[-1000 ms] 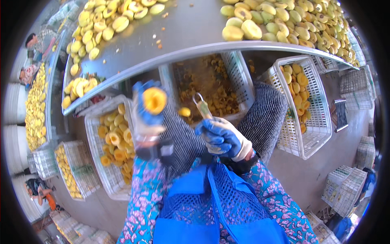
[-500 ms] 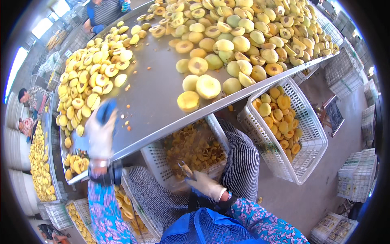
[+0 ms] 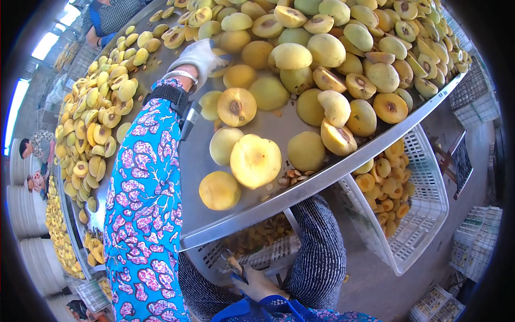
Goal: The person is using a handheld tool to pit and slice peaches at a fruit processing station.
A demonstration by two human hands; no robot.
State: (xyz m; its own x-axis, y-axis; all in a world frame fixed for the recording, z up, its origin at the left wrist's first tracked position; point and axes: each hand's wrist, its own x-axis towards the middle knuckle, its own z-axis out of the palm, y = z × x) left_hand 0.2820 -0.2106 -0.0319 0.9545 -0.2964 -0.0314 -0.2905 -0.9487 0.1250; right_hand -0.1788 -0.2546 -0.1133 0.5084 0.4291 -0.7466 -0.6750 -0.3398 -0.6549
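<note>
My left hand (image 3: 197, 58), in a white glove with blue fingertips, stretches across the metal table (image 3: 185, 185) to the near edge of a big heap of yellow peach halves (image 3: 327, 51). Its fingers look spread beside the nearest halves, with nothing plainly in them. Low over my lap, my gloved right hand (image 3: 260, 284) is closed around a small pitting tool (image 3: 234, 263) with a tan shaft and a metal tip. Several loose peach halves (image 3: 236, 107) lie between the heap and the table's front edge. A second pile of peach halves (image 3: 88, 139) covers the left side.
Beneath the table edge, a white crate (image 3: 268, 257) between my knees holds scraps and fruit pieces. Another white crate (image 3: 424, 198) of peach halves stands to the right. Pits (image 3: 294, 177) lie by the front edge. A co-worker (image 3: 107, 21) stands at the far left.
My left hand has moved from the left pile, up and right, to the big heap. My view has come closer to the table. The right hand still grips the pitting tool.
</note>
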